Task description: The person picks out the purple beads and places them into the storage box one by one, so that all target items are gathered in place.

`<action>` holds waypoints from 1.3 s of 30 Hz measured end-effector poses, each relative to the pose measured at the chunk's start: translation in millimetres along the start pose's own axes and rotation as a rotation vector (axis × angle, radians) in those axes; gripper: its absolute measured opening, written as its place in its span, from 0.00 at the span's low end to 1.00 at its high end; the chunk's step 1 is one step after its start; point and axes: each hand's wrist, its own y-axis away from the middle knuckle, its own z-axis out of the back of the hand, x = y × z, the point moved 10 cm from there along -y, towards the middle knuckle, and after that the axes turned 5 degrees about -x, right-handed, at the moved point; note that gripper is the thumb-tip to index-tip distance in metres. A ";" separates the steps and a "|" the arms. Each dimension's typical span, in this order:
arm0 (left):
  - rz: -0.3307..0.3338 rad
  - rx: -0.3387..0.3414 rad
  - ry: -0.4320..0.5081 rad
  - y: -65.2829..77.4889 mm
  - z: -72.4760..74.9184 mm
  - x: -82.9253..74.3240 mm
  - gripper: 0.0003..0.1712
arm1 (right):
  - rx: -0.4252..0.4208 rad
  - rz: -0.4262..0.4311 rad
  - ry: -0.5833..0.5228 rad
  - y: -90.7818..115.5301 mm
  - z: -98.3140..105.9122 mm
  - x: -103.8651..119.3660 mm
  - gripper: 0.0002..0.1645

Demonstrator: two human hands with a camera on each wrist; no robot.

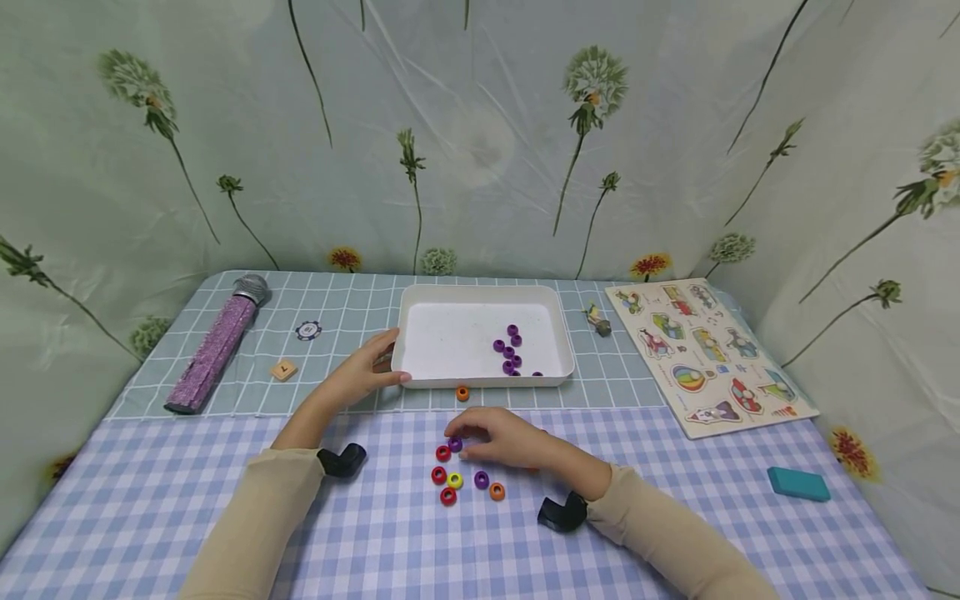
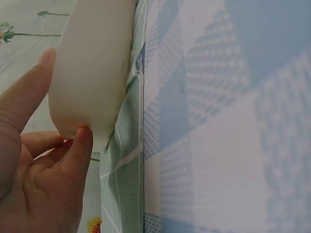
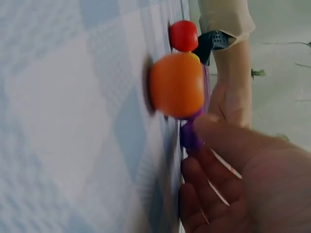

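Note:
The left hand (image 1: pixel 367 364) holds the left end of a white rectangular tray (image 1: pixel 480 383). In the left wrist view its thumb and fingers bend around the tray's corner (image 2: pixel 77 124). Several purple beads (image 1: pixel 509 352) lie inside, toward the tray's right. In front of the tray, the right hand (image 1: pixel 501 437) pinches a purple bead (image 1: pixel 455 444) between thumb and index finger, low over the checked cloth. Near it lie red beads (image 1: pixel 438 475), a yellow bead (image 1: pixel 454 481), another purple bead (image 1: pixel 482 480) and an orange bead (image 1: pixel 497 492). A large orange bead (image 3: pixel 177 85) shows close in the right wrist view.
One orange bead (image 1: pixel 462 392) sits by the tray's front wall. To the left are a glittery microphone (image 1: pixel 217 350), a round chip (image 1: pixel 308 331) and a wooden tile (image 1: pixel 283 370). A small figurine (image 1: pixel 597 321), a picture puzzle board (image 1: pixel 708 358) and a teal block (image 1: pixel 798 483) lie right.

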 end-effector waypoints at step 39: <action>0.016 -0.008 -0.010 -0.1 -0.4 3.6 0.49 | -0.398 -0.502 0.133 -5.3 131.7 -98.4 0.10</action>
